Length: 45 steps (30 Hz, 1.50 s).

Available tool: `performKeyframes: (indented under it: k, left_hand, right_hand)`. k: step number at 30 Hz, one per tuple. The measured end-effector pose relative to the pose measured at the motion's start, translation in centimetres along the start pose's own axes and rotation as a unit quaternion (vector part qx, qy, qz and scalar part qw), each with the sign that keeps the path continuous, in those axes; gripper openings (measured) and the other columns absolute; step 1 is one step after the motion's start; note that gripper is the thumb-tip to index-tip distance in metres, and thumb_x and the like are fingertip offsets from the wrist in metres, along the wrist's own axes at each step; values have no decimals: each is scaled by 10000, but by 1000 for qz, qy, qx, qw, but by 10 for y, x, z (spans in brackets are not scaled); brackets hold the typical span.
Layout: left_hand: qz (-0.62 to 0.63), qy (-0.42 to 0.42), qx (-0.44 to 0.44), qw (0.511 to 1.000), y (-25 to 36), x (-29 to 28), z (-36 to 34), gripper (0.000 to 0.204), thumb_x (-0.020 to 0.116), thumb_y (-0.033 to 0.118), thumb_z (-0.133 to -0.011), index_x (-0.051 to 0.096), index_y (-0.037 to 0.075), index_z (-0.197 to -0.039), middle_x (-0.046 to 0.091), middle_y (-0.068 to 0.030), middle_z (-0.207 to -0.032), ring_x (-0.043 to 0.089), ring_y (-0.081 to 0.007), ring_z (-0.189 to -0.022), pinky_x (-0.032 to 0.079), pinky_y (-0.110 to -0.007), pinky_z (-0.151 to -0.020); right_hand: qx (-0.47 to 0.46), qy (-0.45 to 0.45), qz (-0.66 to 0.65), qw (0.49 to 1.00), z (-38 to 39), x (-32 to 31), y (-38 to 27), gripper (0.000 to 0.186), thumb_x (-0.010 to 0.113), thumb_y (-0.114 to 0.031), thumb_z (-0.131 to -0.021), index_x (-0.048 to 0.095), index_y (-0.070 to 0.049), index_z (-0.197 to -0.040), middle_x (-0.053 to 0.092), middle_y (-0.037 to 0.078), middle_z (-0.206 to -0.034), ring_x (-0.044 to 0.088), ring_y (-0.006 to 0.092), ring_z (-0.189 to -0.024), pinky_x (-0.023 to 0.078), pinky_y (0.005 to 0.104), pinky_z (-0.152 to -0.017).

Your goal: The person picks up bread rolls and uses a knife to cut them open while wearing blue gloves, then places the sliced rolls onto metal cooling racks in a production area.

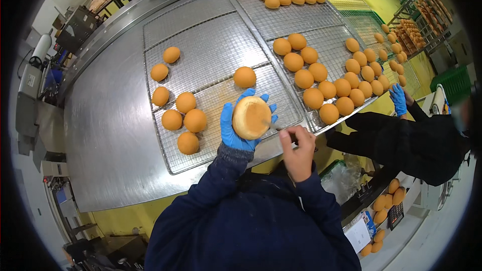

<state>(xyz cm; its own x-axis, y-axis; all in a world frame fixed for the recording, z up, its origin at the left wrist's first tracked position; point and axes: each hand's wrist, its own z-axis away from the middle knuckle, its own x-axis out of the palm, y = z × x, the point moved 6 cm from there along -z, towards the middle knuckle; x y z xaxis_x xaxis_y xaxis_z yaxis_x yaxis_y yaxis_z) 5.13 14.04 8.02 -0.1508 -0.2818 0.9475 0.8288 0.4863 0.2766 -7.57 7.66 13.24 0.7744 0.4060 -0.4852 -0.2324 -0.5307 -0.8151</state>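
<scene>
A round bun (251, 117) rests in my left hand (234, 133), which wears a blue glove. Its pale, flat side with a browned middle faces up, and the gloved fingers curl round its edge. My right hand (299, 153) is bare and pinches a thin metal tool (273, 126). The tool's end meets the right edge of the bun; its tip is hidden or blurred, so I cannot tell its exact kind. Just beyond the held bun, a single brown bun (245, 77) sits on the wire rack (211, 90). Several more buns (186, 102) lie on this rack's left side.
A second wire rack (316, 25) to the right carries several rows of buns. The steel table (110, 135) extends left. At the right stands a co-worker in dark clothes, with a blue-gloved hand (398, 100) by the rack's edge. A tall trolley (424, 15) of buns stands far right.
</scene>
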Motion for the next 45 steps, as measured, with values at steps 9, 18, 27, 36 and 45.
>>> performKeyframes:
  k: [9, 18, 27, 36, 45]
  left_hand:
    - [-118, -22, 154, 981, 76, 28, 69, 813, 546, 524, -758, 288, 37, -1356, 412, -201, -1307, 423, -360, -1197, 353, -505, -997]
    - [-112, -65, 211, 969, 93, 13, 88, 746, 668, 351, -708, 371, -16, -1286, 471, -203, -1244, 481, -337, -1145, 410, -476, -967]
    - [-176, -35, 219, 959, 90, 1, 83, 778, 665, 409, -693, 382, -12, -1283, 456, -185, -1260, 498, -335, -1121, 410, -493, -959]
    - [-109, -47, 160, 980, 83, -13, 73, 747, 631, 443, -730, 386, 2, -1282, 468, -155, -1255, 476, -324, -1140, 421, -495, -939]
    - [359, -131, -50, 923, 57, -15, 56, 604, 406, 518, -877, 403, 82, -1296, 450, -110, -1315, 371, -313, -1257, 368, -593, -947]
  right_hand:
    - [-129, 96, 65, 985, -5, 48, -32, 126, 674, -163, -728, 570, -94, -710, 523, 13, -645, 501, 188, -652, 292, 317, -711]
    - [-195, 10, -2, 981, 29, 74, -85, 147, 686, -149, -730, 549, -106, -697, 530, -4, -658, 497, 192, -647, 294, 341, -722]
    - [-197, 19, -27, 980, 36, 78, -90, 135, 674, -136, -740, 553, -102, -691, 508, -8, -642, 483, 179, -634, 291, 346, -695]
    - [-102, 47, 48, 993, 12, 89, -44, 215, 657, -205, -785, 536, -86, -653, 513, 21, -609, 494, 198, -616, 301, 336, -680]
    - [86, 16, 91, 992, 4, 69, 74, 311, 618, -324, -824, 575, -52, -680, 572, 88, -633, 537, 248, -645, 340, 373, -670]
